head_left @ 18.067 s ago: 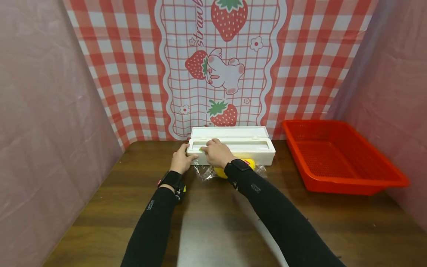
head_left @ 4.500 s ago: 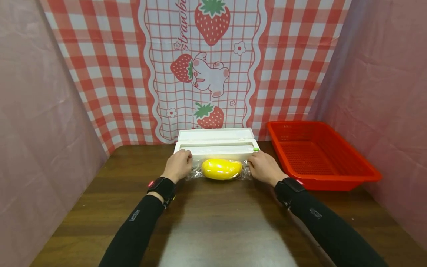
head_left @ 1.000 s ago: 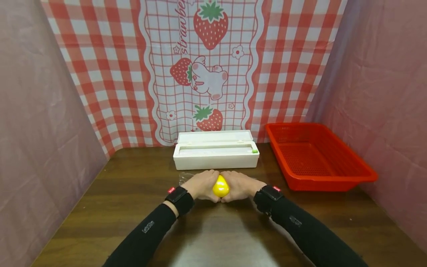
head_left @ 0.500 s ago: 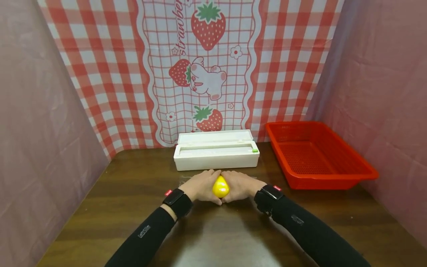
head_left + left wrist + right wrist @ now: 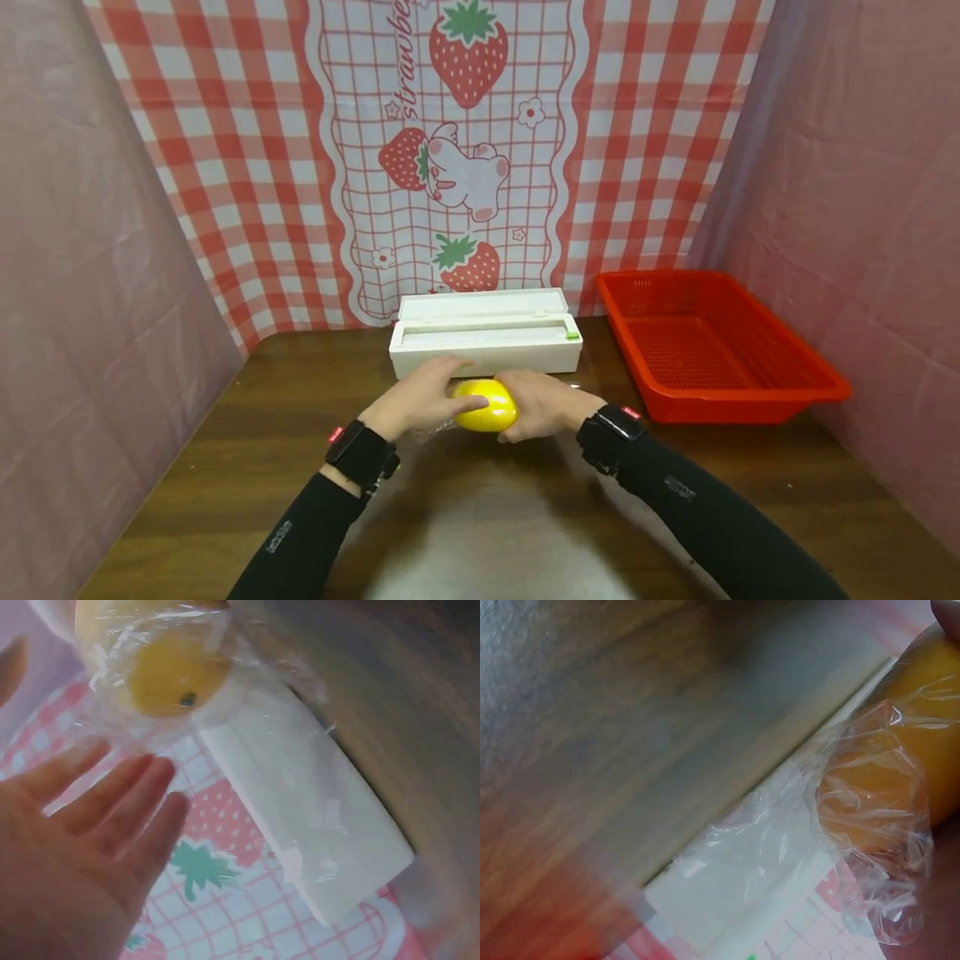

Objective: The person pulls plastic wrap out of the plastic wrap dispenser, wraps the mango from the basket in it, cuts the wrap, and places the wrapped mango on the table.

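Observation:
A smooth yellow mango [image 5: 491,412], wrapped in clear cling film [image 5: 889,795], is held just above the table before the white cling film dispenser [image 5: 483,362]. My right hand [image 5: 546,405] grips the mango's right end. At its left end, my left hand [image 5: 416,402] has its fingers spread; in the left wrist view they are straight and apart from the fruit. Loose film trails from both ends of the mango. The dispenser's lid stands open, and a green slider [image 5: 573,335] sits at the right of its slot.
To the right is a red plastic basket [image 5: 738,408] with a perforated bottom. A red checked strawberry cloth [image 5: 285,208] hangs behind the brown wooden table [image 5: 285,467], with pink curtains on both sides.
Earlier, both hands pressed film beside the mango lying on the table, then cupped it together. Since half a second ago, my left hand has loosened and moved left, while the mango has turned more sideways.

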Demonstrator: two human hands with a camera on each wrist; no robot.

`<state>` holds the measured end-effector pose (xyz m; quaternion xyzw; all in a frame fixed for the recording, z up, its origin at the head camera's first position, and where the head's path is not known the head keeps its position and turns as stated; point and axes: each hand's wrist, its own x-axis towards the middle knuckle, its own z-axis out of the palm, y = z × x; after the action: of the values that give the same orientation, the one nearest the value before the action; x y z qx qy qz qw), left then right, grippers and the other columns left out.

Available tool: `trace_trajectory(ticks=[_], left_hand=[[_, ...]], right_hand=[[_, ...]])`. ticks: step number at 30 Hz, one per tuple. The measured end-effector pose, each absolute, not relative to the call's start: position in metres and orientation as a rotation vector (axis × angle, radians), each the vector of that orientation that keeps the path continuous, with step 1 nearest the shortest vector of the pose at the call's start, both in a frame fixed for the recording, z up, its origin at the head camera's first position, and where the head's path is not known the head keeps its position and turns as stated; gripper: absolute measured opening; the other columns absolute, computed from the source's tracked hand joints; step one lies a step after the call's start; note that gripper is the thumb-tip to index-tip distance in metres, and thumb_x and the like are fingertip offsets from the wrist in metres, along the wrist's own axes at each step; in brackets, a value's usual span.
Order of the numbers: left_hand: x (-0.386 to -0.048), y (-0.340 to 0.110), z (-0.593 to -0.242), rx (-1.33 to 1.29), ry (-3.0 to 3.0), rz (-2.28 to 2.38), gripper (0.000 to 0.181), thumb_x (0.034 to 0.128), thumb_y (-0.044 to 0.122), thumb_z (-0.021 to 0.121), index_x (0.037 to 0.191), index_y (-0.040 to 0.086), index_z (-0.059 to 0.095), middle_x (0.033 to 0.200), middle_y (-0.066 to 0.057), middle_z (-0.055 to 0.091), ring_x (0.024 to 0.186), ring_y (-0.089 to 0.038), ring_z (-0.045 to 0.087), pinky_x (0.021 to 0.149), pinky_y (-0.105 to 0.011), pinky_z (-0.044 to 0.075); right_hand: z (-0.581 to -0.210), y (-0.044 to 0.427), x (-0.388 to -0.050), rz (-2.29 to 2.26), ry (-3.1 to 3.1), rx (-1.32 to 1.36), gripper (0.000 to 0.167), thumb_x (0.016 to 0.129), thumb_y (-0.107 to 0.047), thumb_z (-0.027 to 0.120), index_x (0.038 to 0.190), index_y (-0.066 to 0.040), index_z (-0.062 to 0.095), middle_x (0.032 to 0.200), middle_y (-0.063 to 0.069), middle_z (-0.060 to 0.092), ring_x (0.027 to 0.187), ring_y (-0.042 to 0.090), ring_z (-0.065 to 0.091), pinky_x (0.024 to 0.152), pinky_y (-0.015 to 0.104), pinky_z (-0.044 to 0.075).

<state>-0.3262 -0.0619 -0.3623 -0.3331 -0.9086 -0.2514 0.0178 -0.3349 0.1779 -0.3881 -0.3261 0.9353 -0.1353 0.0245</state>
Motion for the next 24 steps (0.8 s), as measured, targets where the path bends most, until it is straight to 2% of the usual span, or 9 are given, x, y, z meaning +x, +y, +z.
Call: trace_trajectory(ticks=[3,7,12,14,17,21,24], left_hand=[[-0.327,-0.070,-0.363,-0.966,-2.697,-0.894,0.072,0.0928,0.055,0.068,0.145,0.007,0.053,0.150,-0.013,0.047,0.133,-0.032,0.047,0.109,-0.051,0.042],[-0.333,-0.079,-0.370,-0.840,-2.437,-1.096,0.067,0.0942,0.047,0.066,0.146,0.007,0.052,0.152,-0.015,0.042,0.139,-0.033,0.039,0.112,-0.055,0.036],[-0.339,-0.085,-0.380,-0.677,-2.191,-1.423,0.078,0.0938,0.041,0.066,0.157,0.010,0.034,0.153,-0.019,0.033,0.139,-0.035,0.036,0.113,-0.056,0.030],[-0.339,-0.086,-0.385,-0.631,-2.138,-1.567,0.085,0.0948,0.047,0.064,0.160,0.010,0.025,0.154,-0.020,0.029,0.139,-0.037,0.035,0.114,-0.055,0.029],[-0.338,-0.085,-0.393,-0.619,-2.084,-1.761,0.100,0.0928,0.064,0.061,0.162,0.008,0.016,0.156,-0.023,0.026,0.143,-0.039,0.033,0.117,-0.053,0.027],[-0.334,-0.076,-0.400,-0.692,-2.056,-1.915,0.123,0.0807,0.084,0.055,0.162,0.001,0.012,0.159,-0.027,0.027,0.145,-0.043,0.033,0.116,-0.054,0.030],[-0.330,-0.066,-0.403,-0.763,-2.063,-1.995,0.131,0.0741,0.088,0.054,0.161,0.001,0.010,0.159,-0.030,0.028,0.144,-0.045,0.034,0.115,-0.055,0.031]], right_hand=[[-0.382,0.183,-0.334,-0.508,2.886,-1.032,0.071,0.072,-0.042,0.088,0.128,-0.017,0.053,0.106,-0.009,0.058,0.093,0.013,0.054,0.088,0.035,0.048],[-0.371,0.189,-0.337,-0.659,2.878,-1.052,0.071,0.073,-0.036,0.088,0.130,-0.017,0.051,0.109,-0.008,0.057,0.095,0.013,0.055,0.091,0.036,0.048],[-0.358,0.193,-0.338,-0.828,2.927,-0.972,0.068,0.072,-0.034,0.088,0.127,-0.019,0.051,0.108,-0.008,0.058,0.096,0.015,0.055,0.091,0.038,0.048],[-0.354,0.194,-0.339,-0.891,2.937,-0.940,0.067,0.071,-0.033,0.089,0.125,-0.020,0.051,0.108,-0.008,0.058,0.096,0.015,0.055,0.091,0.039,0.048],[-0.350,0.194,-0.339,-0.981,2.934,-0.919,0.069,0.072,-0.031,0.089,0.128,-0.023,0.050,0.111,-0.009,0.058,0.098,0.015,0.056,0.092,0.039,0.048],[-0.349,0.192,-0.338,-1.044,2.940,-0.925,0.070,0.073,-0.029,0.090,0.131,-0.023,0.050,0.112,-0.009,0.058,0.099,0.016,0.056,0.093,0.040,0.047],[-0.350,0.190,-0.335,-1.084,2.932,-0.907,0.071,0.073,-0.030,0.090,0.131,-0.021,0.050,0.112,-0.007,0.059,0.098,0.016,0.056,0.092,0.040,0.048]])
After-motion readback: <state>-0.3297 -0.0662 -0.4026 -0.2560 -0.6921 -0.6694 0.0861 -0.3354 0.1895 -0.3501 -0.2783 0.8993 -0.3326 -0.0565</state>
